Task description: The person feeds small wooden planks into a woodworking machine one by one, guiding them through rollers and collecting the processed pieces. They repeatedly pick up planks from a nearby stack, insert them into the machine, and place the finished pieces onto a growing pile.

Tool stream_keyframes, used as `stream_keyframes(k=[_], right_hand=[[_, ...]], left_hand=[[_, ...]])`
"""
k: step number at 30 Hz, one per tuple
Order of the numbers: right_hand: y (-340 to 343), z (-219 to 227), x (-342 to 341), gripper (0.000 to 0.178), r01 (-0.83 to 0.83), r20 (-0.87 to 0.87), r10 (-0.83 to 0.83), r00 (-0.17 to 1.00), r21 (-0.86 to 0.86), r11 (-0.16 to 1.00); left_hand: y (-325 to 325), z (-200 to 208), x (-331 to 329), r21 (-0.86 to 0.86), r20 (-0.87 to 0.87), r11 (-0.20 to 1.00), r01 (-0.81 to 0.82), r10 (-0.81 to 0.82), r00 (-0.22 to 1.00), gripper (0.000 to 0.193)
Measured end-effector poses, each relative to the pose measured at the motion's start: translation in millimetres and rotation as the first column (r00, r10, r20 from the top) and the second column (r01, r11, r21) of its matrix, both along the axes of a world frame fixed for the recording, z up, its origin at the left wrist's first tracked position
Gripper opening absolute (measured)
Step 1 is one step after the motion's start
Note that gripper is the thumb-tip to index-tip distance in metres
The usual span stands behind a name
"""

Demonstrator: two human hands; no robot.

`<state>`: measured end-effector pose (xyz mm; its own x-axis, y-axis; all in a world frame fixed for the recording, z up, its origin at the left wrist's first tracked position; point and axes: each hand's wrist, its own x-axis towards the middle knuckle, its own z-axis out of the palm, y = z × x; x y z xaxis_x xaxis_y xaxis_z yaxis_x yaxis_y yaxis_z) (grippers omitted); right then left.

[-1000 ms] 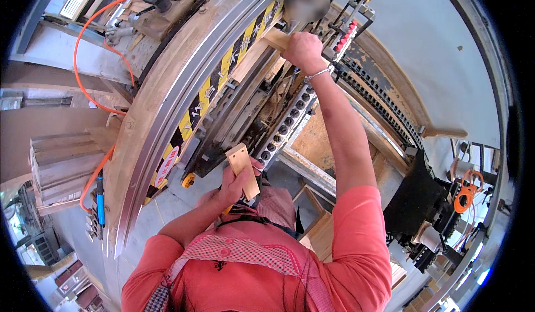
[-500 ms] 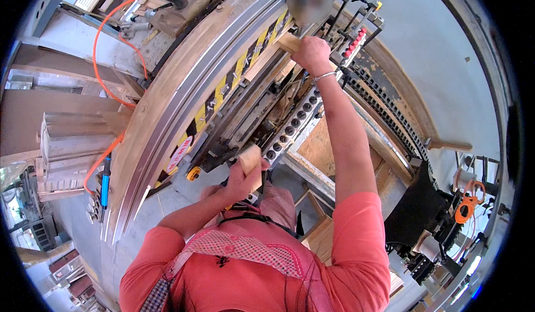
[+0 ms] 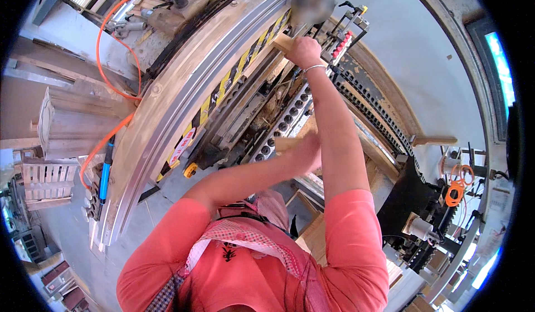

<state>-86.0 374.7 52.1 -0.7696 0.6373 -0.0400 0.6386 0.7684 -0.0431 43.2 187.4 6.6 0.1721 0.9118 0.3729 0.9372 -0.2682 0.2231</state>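
Observation:
At the far end of the machine, my right hand (image 3: 305,52) is closed around the end of a pale wooden piece (image 3: 282,43), which lies against the machine beside the yellow-and-black striped edge. My left hand (image 3: 308,153), smeared by motion, is beside my right forearm and partly hidden by it. A short light wooden block (image 3: 286,144) shows at its fingers, apparently gripped. Beneath the hands runs a row of black round knobs (image 3: 283,127) along a pale rail of the machine.
A long curved wooden beam with metal rails (image 3: 184,83) borders the machine on the left, with an orange hose (image 3: 96,61) beyond it. A wooden frame (image 3: 312,231) stands low near my body. Black chain tracks (image 3: 379,106) and a black cover (image 3: 409,200) lie right.
My left hand has swung right with the wooden block, from in front of my body to beside my right forearm. My right hand keeps its hold on the wooden piece at the far end.

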Motion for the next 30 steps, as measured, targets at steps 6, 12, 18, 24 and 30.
stream_keyframes(k=[6,12,18,24,30], right_hand=[[4.2,-0.8,0.5,0.038,0.004,-0.006,-0.004,1.0,-0.044,0.999],[-1.0,4.1,1.0,0.031,0.011,0.028,-0.011,1.0,-0.023,1.0],[4.2,-5.6,-5.3,0.04,0.004,0.009,-0.004,1.0,-0.025,1.0],[3.5,-5.5,-1.8,0.025,-0.031,0.002,0.031,1.0,0.012,0.999],[3.0,0.2,0.0,0.026,-0.062,0.024,0.062,0.998,0.002,0.998]], left_hand=[[-18.2,44.8,-6.4,-0.124,-0.099,0.988,0.094,-0.107,0.989,0.026],[-33.6,43.6,57.4,0.144,0.544,0.987,0.077,-0.144,0.827,0.034],[13.7,-7.2,17.7,-0.053,0.909,0.95,0.309,-0.082,0.409,0.036],[-52.1,36.8,41.7,0.057,0.622,0.955,0.291,-0.262,0.738,0.035],[-99.5,60.1,-19.1,-0.595,0.47,0.799,0.085,0.26,0.844,0.026]])
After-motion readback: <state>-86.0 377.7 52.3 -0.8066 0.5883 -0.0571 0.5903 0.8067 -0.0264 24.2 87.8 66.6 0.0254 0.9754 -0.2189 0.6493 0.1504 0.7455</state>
